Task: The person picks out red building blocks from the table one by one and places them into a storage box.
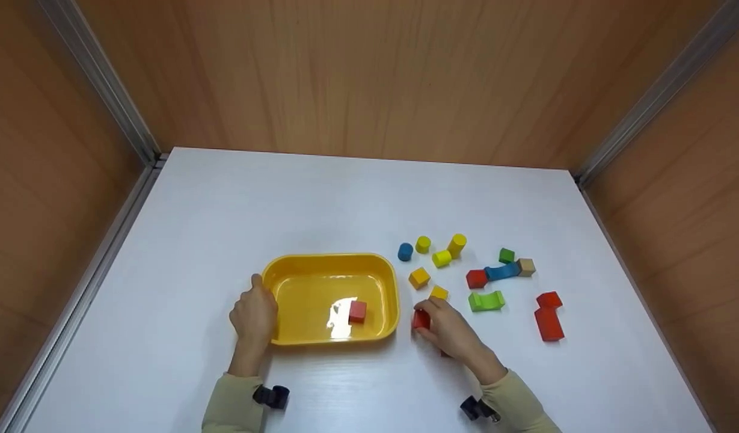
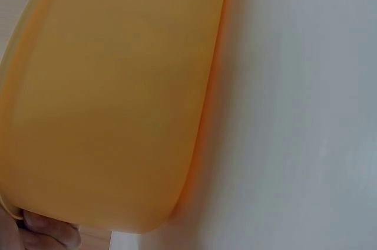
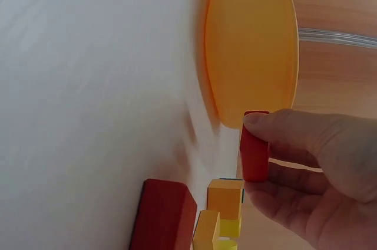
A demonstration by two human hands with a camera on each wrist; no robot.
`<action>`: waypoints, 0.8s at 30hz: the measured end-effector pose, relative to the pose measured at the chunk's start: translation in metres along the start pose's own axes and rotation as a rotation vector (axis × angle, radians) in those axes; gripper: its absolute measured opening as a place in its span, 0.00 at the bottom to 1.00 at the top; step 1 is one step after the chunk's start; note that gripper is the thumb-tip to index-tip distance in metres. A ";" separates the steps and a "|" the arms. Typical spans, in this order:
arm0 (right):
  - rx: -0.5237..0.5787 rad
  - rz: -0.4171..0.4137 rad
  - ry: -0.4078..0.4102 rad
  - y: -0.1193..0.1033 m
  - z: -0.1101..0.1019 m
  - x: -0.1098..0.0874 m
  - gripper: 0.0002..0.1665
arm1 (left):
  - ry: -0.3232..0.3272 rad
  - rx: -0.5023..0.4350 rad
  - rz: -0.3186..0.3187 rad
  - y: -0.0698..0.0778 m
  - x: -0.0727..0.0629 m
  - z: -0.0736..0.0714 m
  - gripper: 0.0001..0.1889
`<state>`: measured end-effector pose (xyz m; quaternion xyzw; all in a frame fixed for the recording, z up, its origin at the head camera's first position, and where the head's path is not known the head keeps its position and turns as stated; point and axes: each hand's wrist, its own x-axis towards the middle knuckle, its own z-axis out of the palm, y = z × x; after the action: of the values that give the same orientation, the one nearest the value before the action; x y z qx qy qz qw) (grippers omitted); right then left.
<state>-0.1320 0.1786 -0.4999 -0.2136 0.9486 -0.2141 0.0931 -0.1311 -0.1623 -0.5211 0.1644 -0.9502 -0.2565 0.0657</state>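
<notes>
A yellow plastic tray (image 1: 330, 257) stands on the white table with one pinkish-red cube (image 1: 357, 311) inside it. My left hand (image 1: 254, 313) grips the tray's left rim, thumb on top and curled fingers outside. To the right of the tray, my right hand (image 1: 453, 331) pinches a red block (image 3: 254, 154) between thumb and fingers, held above the table in the right wrist view. A second red block (image 3: 165, 214) lies on the table, mostly covered by that hand in the head view. Close to its fingertips is a yellow cube (image 1: 439, 293).
Farther right lie a light green arch block (image 1: 487, 301), a blue arch block (image 1: 502, 272), a red cube (image 1: 477, 278), a natural wood cube (image 1: 526, 267), a green cube (image 1: 506, 255) and red blocks (image 1: 549, 325). Yellow cylinders (image 1: 456, 246) and a blue cylinder (image 1: 405, 252) stand behind. Wooden walls (image 1: 369, 78) enclose the table.
</notes>
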 end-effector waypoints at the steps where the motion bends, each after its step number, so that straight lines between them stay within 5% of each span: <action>1: 0.009 -0.001 -0.002 -0.001 -0.001 0.000 0.24 | 0.004 -0.001 0.001 0.000 0.000 0.000 0.11; 13: 0.023 -0.102 0.046 -0.016 -0.016 0.002 0.22 | -0.001 0.012 0.008 0.000 0.000 0.000 0.09; 24: 0.072 -0.101 0.061 -0.031 -0.023 0.012 0.23 | -0.007 0.007 -0.011 0.000 0.001 -0.001 0.10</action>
<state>-0.1379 0.1562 -0.4668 -0.2508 0.9308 -0.2587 0.0608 -0.1315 -0.1626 -0.5203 0.1691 -0.9504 -0.2540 0.0604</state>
